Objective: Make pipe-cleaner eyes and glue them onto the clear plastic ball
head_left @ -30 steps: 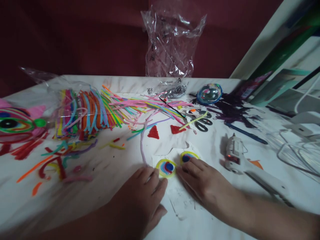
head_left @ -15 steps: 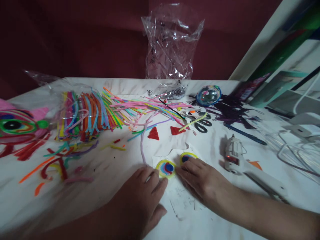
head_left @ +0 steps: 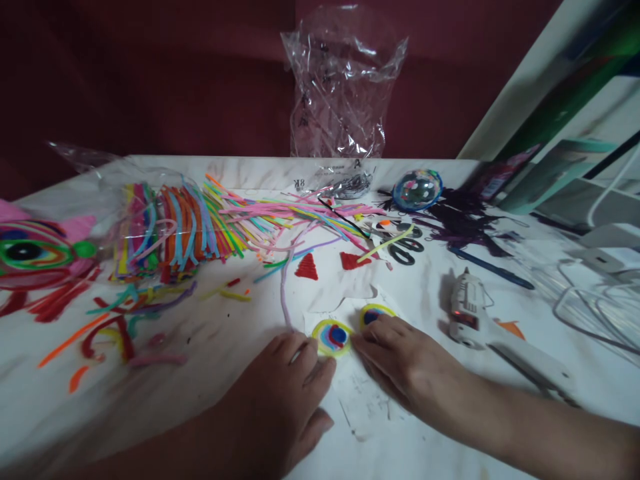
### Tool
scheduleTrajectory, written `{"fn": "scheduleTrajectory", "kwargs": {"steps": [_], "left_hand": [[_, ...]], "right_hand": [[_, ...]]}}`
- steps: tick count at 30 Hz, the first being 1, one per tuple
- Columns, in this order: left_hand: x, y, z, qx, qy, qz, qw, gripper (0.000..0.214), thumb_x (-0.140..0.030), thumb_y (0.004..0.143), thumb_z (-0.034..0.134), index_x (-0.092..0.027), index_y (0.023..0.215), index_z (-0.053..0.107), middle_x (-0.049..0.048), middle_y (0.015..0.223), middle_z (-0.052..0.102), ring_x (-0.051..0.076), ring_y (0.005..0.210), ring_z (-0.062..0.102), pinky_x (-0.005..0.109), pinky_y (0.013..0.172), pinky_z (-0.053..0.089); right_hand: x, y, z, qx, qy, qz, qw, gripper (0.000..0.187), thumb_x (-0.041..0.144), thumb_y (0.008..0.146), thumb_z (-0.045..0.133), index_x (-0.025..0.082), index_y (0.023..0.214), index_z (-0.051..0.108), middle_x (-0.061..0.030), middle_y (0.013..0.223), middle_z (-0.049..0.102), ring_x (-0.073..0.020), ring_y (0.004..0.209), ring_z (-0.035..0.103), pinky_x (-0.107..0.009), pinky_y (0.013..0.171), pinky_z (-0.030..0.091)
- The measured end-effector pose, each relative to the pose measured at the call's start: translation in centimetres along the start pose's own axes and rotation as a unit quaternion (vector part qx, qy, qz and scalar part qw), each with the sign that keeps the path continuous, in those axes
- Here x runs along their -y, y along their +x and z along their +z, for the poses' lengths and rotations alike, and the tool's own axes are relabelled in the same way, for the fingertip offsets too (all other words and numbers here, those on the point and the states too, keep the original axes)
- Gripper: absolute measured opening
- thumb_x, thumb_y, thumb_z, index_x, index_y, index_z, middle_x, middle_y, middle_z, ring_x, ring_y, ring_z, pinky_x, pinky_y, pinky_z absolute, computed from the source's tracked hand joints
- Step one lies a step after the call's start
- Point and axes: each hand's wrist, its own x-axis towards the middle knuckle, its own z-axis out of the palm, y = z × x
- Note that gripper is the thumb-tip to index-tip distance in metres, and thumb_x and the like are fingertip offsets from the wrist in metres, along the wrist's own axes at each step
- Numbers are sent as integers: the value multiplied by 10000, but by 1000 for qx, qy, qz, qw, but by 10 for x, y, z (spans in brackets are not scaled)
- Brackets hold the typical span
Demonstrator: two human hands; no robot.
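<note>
My left hand is closed, its fingertips at the left rim of a round pipe-cleaner eye with a yellow edge and a blue centre. A purple pipe cleaner runs down into its fingers. My right hand is also closed, fingers bent over a second pipe-cleaner eye and partly covering it. The right thumb side touches or nearly touches the first eye's right edge. Both eyes lie on a torn sheet of white paper. What lies under the fingertips is hidden.
Bundled pipe cleaners lie behind, beside two red triangles. Black-handled scissors, a blue pen and a glue gun are at right. A decorated fish-like piece and loose scraps sit left.
Almost nothing differs. Both hands stay at the two eyes, and only the view has shifted very slightly.
</note>
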Motion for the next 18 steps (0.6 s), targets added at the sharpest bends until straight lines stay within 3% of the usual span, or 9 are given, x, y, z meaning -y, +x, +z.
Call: {"fn": "scheduleTrajectory", "kwargs": {"steps": [12, 18], "left_hand": [[0, 0, -1, 7, 12, 5, 1000, 447, -328, 819, 563, -139, 1221, 506, 134, 1096, 575, 290, 1006, 479, 489, 908, 417], [0, 0, 0, 10, 14, 3, 1000, 434, -329, 829, 550, -153, 1223, 503, 128, 1098, 575, 284, 1011, 482, 480, 907, 415]], "right_hand": [[-6, 0, -3, -48, 78, 58, 994, 222, 183, 931, 420, 137, 810, 600, -51, 704, 577, -159, 626, 563, -283, 568, 476], [-4, 11, -2, -28, 40, 16, 999, 238, 198, 941, 421, 145, 865, 640, -59, 724, 595, -175, 695, 573, -289, 624, 476]]}}
